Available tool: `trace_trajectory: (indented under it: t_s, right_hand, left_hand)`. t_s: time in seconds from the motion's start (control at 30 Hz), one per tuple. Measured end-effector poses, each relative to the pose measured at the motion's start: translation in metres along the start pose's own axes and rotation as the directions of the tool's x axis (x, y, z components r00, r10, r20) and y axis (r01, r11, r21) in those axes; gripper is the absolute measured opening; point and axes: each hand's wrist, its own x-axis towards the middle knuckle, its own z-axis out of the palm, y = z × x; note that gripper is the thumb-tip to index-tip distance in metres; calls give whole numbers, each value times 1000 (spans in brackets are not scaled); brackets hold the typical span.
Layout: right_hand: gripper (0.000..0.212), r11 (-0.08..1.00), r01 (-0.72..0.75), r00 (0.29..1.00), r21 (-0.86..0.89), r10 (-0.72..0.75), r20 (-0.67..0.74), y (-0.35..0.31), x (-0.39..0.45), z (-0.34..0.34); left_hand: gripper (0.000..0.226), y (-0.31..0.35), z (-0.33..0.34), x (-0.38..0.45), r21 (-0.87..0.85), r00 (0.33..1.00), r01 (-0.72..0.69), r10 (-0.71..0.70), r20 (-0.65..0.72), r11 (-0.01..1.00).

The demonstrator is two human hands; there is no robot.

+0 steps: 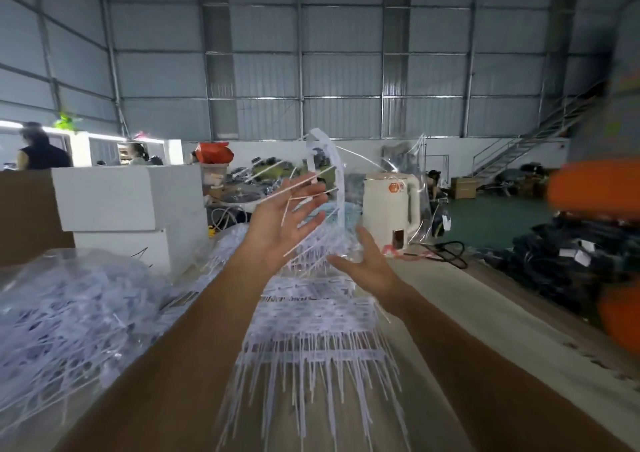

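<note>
Single head-worn wide-angle view, facing forward and slightly down.

The camera looks from the person's own eye level along the worktop [446,299]. It is close enough that both forearms run in from the bottom corners, and the left hand [282,225] and right hand [365,264] meet at mid-frame. The upper half takes in the hall's far wall [341,74], with straight lines bowing toward the edges.

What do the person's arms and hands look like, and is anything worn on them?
The left forearm and right forearm are bare up to the frame edge: no sleeves. The left hand and right hand wear no gloves; no ring, watch or bracelet shows, though the picture is slightly blurred.
</note>
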Motion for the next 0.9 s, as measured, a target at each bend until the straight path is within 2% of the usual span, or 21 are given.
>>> trace_trajectory:
  t_s: [0.07,0.13,0.2,0.23,0.27,0.33,0.37,0.4,0.47,0.53,0.57,0.63,0.67,0.7,0.73,0.8,0.87,0.9]
  right_hand:
    - [52,984,-83,995,156,73,66,-4,6,5]
    - [32,940,-134,991,314,120,64,-6,12,7]
    - [18,895,-71,997,441,82,-5,-11,10,7]
    - [9,905,-5,998,425,32,-58,-15,6,6]
    - [3,937,73,993,341,-37,-110,-21,2,4]
    - [5,967,254,951,-8,-251,-180,-34,-12,-1]
    - [12,909,342,904,-237,-388,-182,-39,-19,-4]
    - [20,802,403,847,-441,-509,-152,-44,-24,-8]
    - [28,604,420,778,-678,-623,-73,-54,-38,-16]
    - [26,524,373,753,-766,-653,-80,-61,-53,-24]
    - [24,518,342,742,-784,-661,-113,-62,-58,-28]
    - [22,571,277,746,-773,-635,-202,-61,-66,-37]
    - [23,610,251,758,-751,-607,-240,-59,-68,-42]
    - [24,639,235,769,-732,-583,-262,-57,-69,-46]
    - [26,657,235,784,-717,-564,-259,-55,-70,-50]
    - [28,664,288,810,-690,-553,-195,-51,-70,-52]
    - [30,645,359,809,-675,-576,-120,-53,-71,-46]
    - [30,623,395,796,-675,-599,-86,-55,-72,-41]
  left_hand:
    - [30,12,-7,-5,-125,999,-32,37,38,992]
    - [29,22,-15,-13,-157,995,-89,94,26,984]
    - [39,30,-26,-26,-91,993,-115,112,-43,989]
    - [43,32,-32,-34,-17,989,-112,109,-102,994]
    - [43,33,-41,-42,70,979,-102,112,-168,992]
    - [34,33,-58,-63,194,952,-39,96,-292,980]
    - [32,32,-66,-76,219,942,17,58,-331,976]
    - [33,33,-73,-90,251,940,81,9,-342,965]
    - [49,40,-85,-119,398,955,220,-112,-275,891]
    - [64,56,-100,-146,609,953,299,-266,-146,735]
    - [68,68,-107,-159,683,928,323,-363,-90,655]
    - [68,97,-122,-181,751,849,354,-529,-7,557]
    - [68,113,-126,-189,759,829,371,-559,-11,534]
    - [68,128,-126,-195,755,841,387,-538,-55,529]
    - [67,142,-125,-198,745,883,382,-455,-119,547]
    - [51,159,-119,-198,779,968,246,-109,-225,577]
    - [18,155,-95,-186,868,941,37,276,-198,496]
    - [19,144,-76,-178,891,922,-57,367,-126,449]
